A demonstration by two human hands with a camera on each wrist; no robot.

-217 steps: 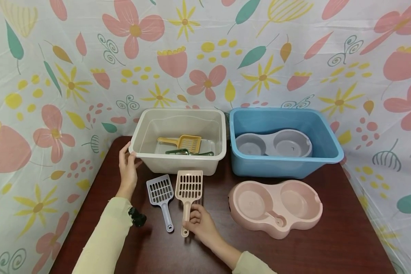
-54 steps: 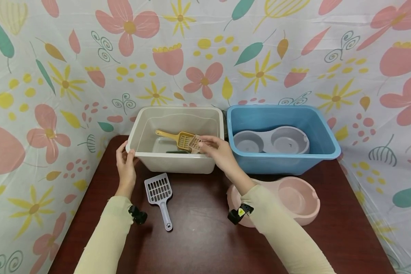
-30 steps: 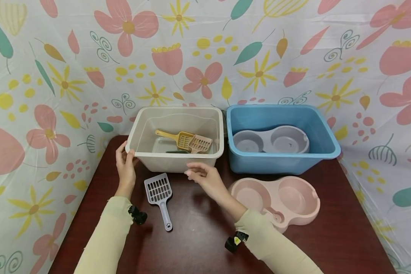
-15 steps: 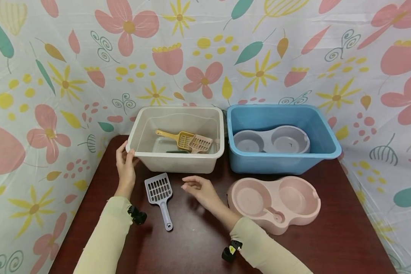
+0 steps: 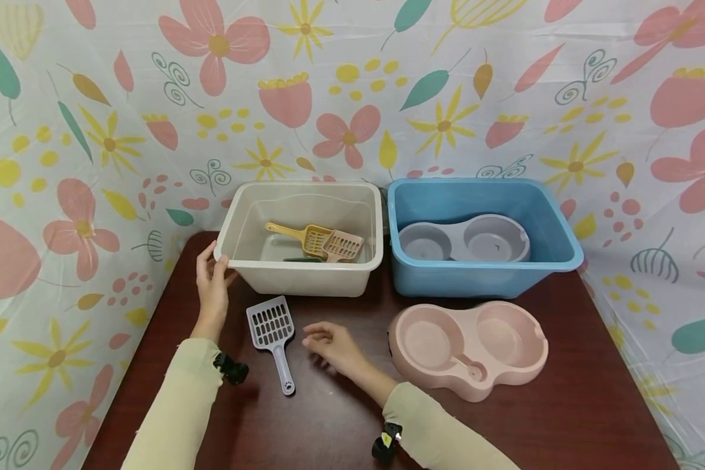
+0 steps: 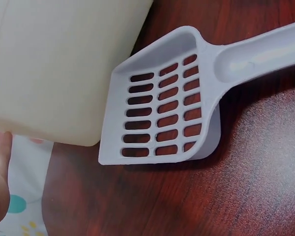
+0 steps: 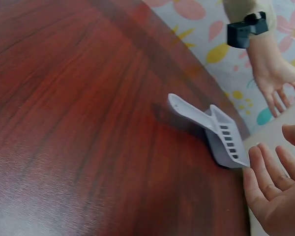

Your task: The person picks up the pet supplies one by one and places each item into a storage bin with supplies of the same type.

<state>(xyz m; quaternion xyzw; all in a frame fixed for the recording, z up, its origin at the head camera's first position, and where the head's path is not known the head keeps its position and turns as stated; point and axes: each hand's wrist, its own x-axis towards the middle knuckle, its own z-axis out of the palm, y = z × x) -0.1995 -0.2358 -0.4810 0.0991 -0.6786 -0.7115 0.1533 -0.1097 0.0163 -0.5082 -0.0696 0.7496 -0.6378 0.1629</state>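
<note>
At the front left corner of the beige litter box (image 5: pixel 299 279), my left hand (image 5: pixel 213 290) holds the rim between thumb and fingers. My right hand (image 5: pixel 335 349) hovers over the table with loosely bent fingers and nothing in them. Just left of it lies a grey-lavender litter scoop (image 5: pixel 279 352), its slotted head toward the box; the left wrist view shows this scoop (image 6: pixel 162 108) close up. Inside the beige box rest a yellow litter scoop (image 5: pixel 288 231), a beige litter scoop (image 5: pixel 342 245) overlapping it, and a dark green item (image 5: pixel 303 260), mostly hidden behind the front rim.
A blue litter box (image 5: pixel 482 279) stands to the right of the beige one, with a grey double pet bowl (image 5: pixel 455 235) inside. In front of it, a pink double pet bowl (image 5: pixel 470 326) sits on the dark red table (image 5: pixel 329 437). Flower-patterned cloth (image 5: pixel 352 85) hangs behind.
The right hand picked up the beige scoop from the table, let it go in the beige box, then moved back down toward the lavender scoop. The left hand stays at the box corner.
</note>
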